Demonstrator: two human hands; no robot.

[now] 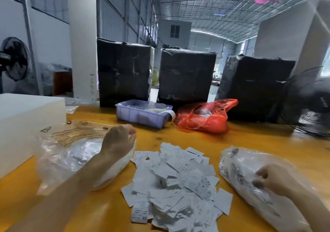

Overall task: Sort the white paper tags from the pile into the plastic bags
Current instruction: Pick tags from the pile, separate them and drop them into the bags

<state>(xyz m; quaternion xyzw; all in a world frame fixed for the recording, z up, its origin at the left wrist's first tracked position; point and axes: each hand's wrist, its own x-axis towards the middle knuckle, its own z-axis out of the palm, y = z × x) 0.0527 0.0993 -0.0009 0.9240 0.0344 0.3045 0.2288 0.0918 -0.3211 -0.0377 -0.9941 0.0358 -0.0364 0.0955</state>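
Observation:
A loose pile of white paper tags point(175, 180) lies on the yellow table in front of me. To its left lies a clear plastic bag point(71, 158) holding white tags. My left hand point(118, 139) hovers over that bag's right end with its fingertips bunched together, and no tag shows between them. Another clear plastic bag point(239, 171) with tags inside lies to the right of the pile. My right hand point(268, 180) rests on it, fingers curled into its plastic.
A lilac plastic bin point(141, 114) and a red plastic bag point(205, 119) sit further back on the yellow table point(205, 142). Behind them stand three black wrapped boxes point(185, 74). A white foam block point(26, 117) is at the left, a black fan point(310, 105) at the right.

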